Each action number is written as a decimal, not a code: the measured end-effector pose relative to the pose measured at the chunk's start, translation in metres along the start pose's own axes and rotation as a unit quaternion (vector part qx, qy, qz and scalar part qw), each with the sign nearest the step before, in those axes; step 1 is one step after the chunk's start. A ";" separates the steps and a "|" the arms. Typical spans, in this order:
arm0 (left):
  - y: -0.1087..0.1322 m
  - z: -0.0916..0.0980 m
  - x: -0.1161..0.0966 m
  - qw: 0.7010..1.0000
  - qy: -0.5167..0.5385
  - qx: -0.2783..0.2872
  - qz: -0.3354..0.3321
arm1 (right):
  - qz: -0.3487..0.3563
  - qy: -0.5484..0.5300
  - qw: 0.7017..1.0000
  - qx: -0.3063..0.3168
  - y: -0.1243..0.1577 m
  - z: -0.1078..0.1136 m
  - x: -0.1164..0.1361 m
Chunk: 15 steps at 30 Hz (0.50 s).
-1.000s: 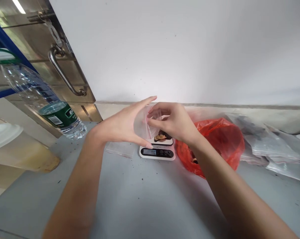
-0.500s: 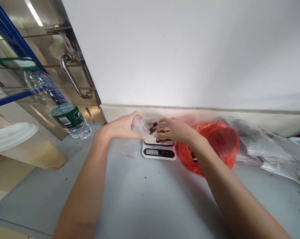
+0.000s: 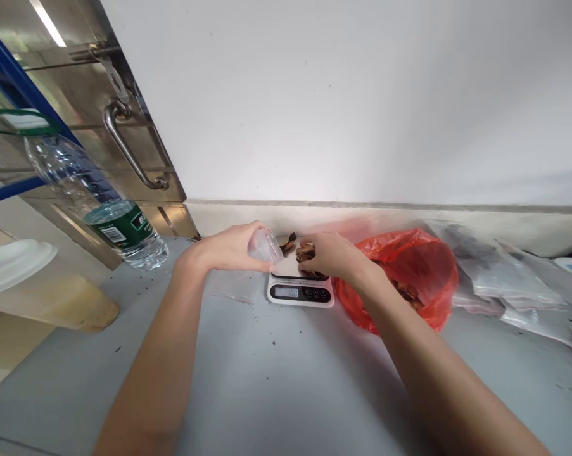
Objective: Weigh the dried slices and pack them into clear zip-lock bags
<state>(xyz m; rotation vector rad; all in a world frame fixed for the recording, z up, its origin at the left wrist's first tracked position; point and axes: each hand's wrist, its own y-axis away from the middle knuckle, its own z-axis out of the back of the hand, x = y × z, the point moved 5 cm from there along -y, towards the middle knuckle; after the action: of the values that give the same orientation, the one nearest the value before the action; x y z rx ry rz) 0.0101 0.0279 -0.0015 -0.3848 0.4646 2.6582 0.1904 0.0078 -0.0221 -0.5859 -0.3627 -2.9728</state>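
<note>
My left hand (image 3: 235,247) holds a small clear plastic bag (image 3: 265,248) between thumb and fingers, its mouth spread toward the scale. A white digital scale (image 3: 301,297) stands before me on the table, its display reading about 10.0. Fingers curled, my right hand (image 3: 330,254) closes around several dried brown slices (image 3: 305,252) on the weighing plate. Another dark brown piece (image 3: 288,242) lies at the back of the plate, near the bag's mouth.
Right of the scale sits an open red plastic bag (image 3: 438,278) with more brown slices inside. Clear bags (image 3: 514,285) are heaped farther right. One flat clear bag (image 3: 233,285) lies left of the scale. A large water bottle (image 3: 124,231) and a lidded plastic container (image 3: 52,291) stand left.
My right hand has lowered and its fingers have drawn together around the slices on the plate. The left hand still holds the clear bag beside the scale. The view has shifted slightly.
</note>
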 end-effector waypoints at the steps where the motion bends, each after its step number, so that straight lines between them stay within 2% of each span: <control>1: -0.001 -0.001 -0.001 1.000 -0.001 0.000 -0.003 | 0.001 -0.002 1.000 -0.001 0.000 0.000 0.000; 15: -0.006 -0.008 -0.004 0.999 0.000 0.031 0.013 | 0.002 -0.052 0.998 -0.046 -0.011 0.003 -0.008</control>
<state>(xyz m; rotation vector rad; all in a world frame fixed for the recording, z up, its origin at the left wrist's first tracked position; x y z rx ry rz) 0.0179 0.0285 -0.0091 -0.3633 0.5536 2.6625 0.1976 0.0200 -0.0253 -0.7520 -0.2331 -2.9764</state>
